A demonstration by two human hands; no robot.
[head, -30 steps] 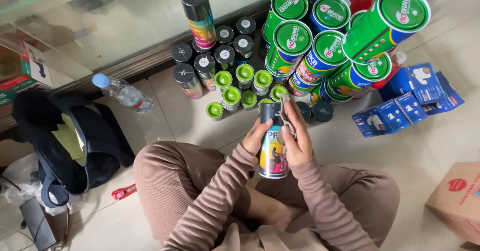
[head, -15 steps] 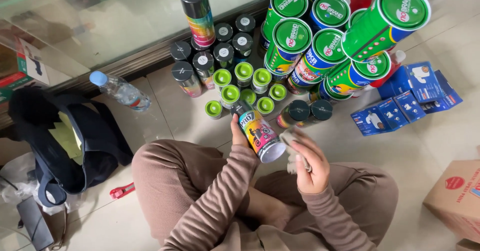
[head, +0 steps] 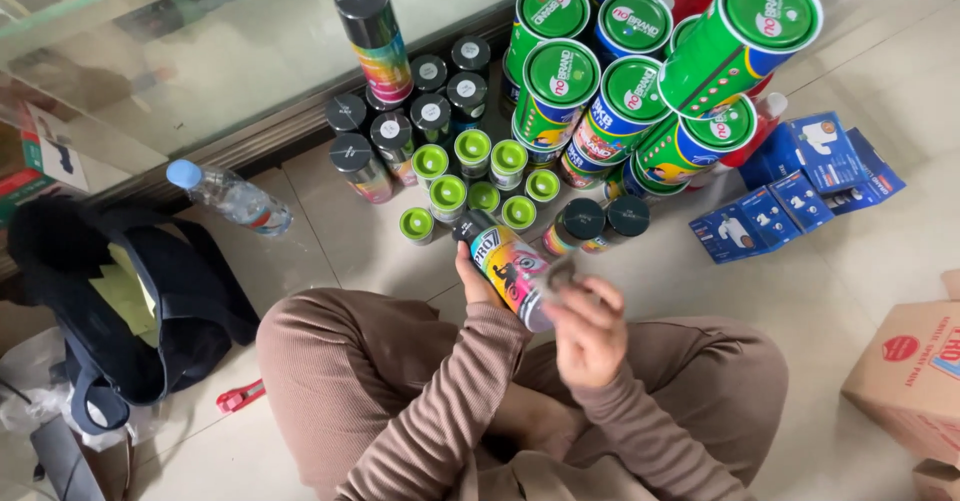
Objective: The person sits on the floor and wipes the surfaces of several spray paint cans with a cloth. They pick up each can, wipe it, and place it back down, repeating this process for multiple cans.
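I sit cross-legged on a tiled floor. My left hand [head: 478, 283] grips a black-capped spray can [head: 508, 265] with a colourful label, tilted with its cap pointing away from me. My right hand [head: 590, 329] is at the can's bottom end, fingers curled around a small greyish thing I cannot make out. Just beyond the can stand several green-capped spray cans [head: 470, 176] and several black-capped ones [head: 430, 111].
A stack of large green-lidded cans [head: 640, 81] rises at the back right, with blue boxes [head: 800, 181] beside it. A cardboard box [head: 910, 376] sits at the right edge. On the left lie a water bottle [head: 230, 196], a black bag [head: 130, 301] and a small red tool [head: 240, 397]. A glass cabinet [head: 200, 51] lines the back.
The can was upright in both hands; it is now tilted in my left hand, and my right hand has dropped to its bottom end.
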